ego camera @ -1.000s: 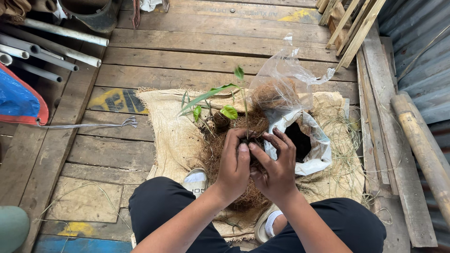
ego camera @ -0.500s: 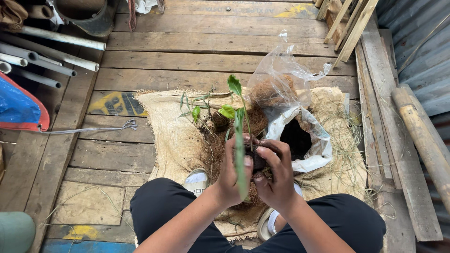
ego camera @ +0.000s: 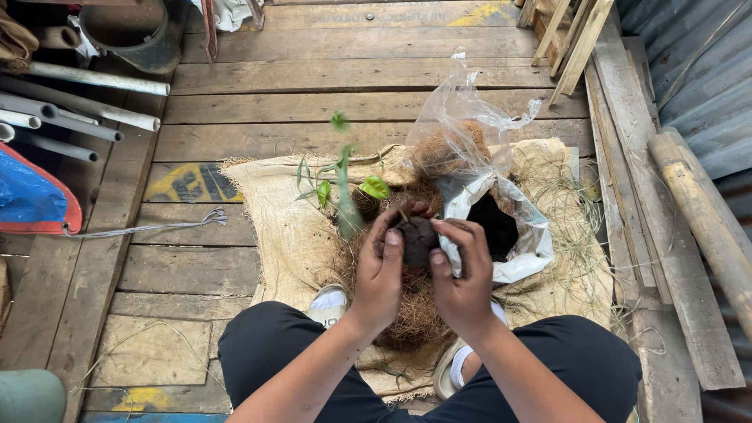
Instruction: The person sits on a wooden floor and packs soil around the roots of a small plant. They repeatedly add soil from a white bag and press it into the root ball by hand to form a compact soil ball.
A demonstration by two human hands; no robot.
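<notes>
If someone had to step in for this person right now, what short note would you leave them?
Left hand and right hand: both cupped around a dark soil ball, with a green seedling rising beside the left hand.
Around them: brown coconut fibre heaped on a burlap sack spread over the plank floor; white bag of dark soil open at right; clear plastic bag with more fibre behind it.
Done: ball is formed and lifted.
Left: no fibre covers the visible top of the ball yet.

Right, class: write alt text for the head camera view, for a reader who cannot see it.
Both hands, left hand and right hand, cup a dark soil ball at the root of a small green seedling, above a burlap sack spread on wooden planks. An open white bag of soil sits just beside the right hand.
</notes>
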